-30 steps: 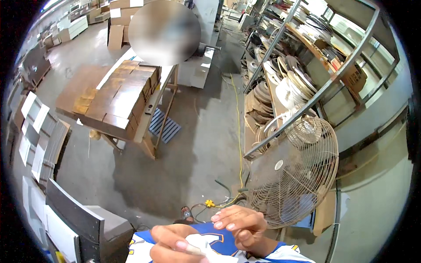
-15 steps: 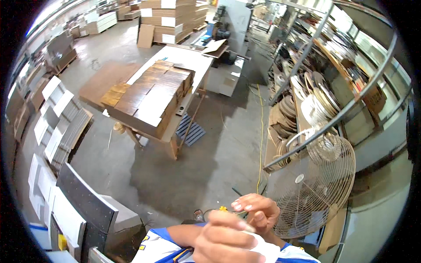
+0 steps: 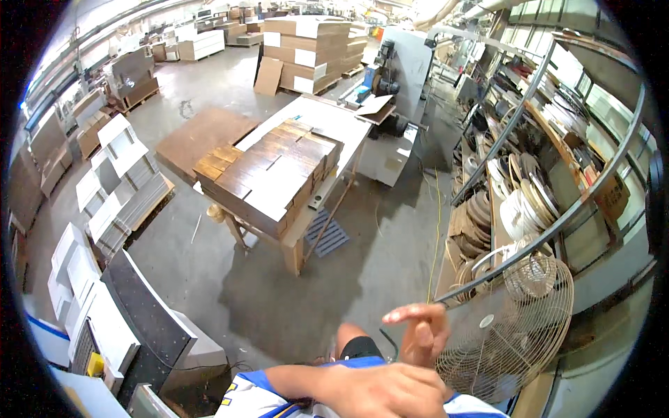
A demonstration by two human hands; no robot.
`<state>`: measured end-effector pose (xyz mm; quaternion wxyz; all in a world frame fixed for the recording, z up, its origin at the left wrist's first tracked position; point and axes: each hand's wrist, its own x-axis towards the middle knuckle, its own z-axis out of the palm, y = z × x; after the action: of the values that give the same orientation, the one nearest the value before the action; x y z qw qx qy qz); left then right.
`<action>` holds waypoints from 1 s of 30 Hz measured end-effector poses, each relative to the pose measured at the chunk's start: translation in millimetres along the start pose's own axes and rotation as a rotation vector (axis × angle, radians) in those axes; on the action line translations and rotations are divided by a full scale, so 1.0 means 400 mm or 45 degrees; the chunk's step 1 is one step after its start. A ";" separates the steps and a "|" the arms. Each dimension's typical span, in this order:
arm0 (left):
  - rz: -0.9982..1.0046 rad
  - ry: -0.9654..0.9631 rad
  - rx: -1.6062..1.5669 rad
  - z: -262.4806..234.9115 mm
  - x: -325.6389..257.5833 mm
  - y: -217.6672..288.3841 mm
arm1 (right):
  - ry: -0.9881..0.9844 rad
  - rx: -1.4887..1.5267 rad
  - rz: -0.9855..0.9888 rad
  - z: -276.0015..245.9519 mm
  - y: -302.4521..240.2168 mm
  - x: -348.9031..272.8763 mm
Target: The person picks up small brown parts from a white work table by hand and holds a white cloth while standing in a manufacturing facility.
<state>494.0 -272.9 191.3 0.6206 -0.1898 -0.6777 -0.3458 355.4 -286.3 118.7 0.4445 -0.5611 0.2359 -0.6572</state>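
Observation:
My left hand (image 3: 390, 393) is low in front of my white and blue shirt (image 3: 240, 397), its back turned up. Its fingers bend down out of sight, so whatever it may hold is hidden. Just above and to the right is my right hand (image 3: 421, 334), with the index finger stretched out to the left and the thumb apart from it. Nothing shows between those fingers. The wire-guard fan (image 3: 512, 334) stands right beside that hand.
Stacked brown wooden panels (image 3: 272, 174) lie on a workbench (image 3: 293, 254) ahead. Shelving with coiled rolls (image 3: 523, 209) runs along the right behind a metal rail (image 3: 488, 268). A dark curved panel (image 3: 150, 320) stands at the near left. A yellow cord (image 3: 437, 237) crosses the floor.
The view has tilted upward. My hands, close together with fingertips pinched before, are now apart: the right index finger has straightened and the left hand has turned down. A knee has come into view.

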 end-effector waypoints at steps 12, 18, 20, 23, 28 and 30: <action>-1.003 1.461 0.312 -0.360 -0.214 -0.317 | -0.122 0.257 0.613 -0.089 0.323 0.312; -1.020 1.584 0.370 -0.526 -0.202 -0.468 | -0.173 -0.014 0.620 -0.103 0.448 0.490; -1.021 1.616 0.361 -0.587 -0.214 -0.517 | -0.150 0.030 0.717 -0.112 0.504 0.551; -1.006 1.709 0.372 -0.664 -0.236 -0.567 | -0.144 0.186 0.823 -0.136 0.593 0.638; -0.937 1.392 1.083 -0.761 -0.251 -0.557 | -0.121 0.524 1.041 -0.129 0.701 0.748; -0.858 0.902 1.690 -0.805 -0.251 -0.532 | -0.120 0.574 1.043 -0.105 0.715 0.778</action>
<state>592.3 -628.8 41.1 0.6437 0.5503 -0.5257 -0.0804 414.6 -699.6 40.6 0.7884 -0.3404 0.2688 -0.4363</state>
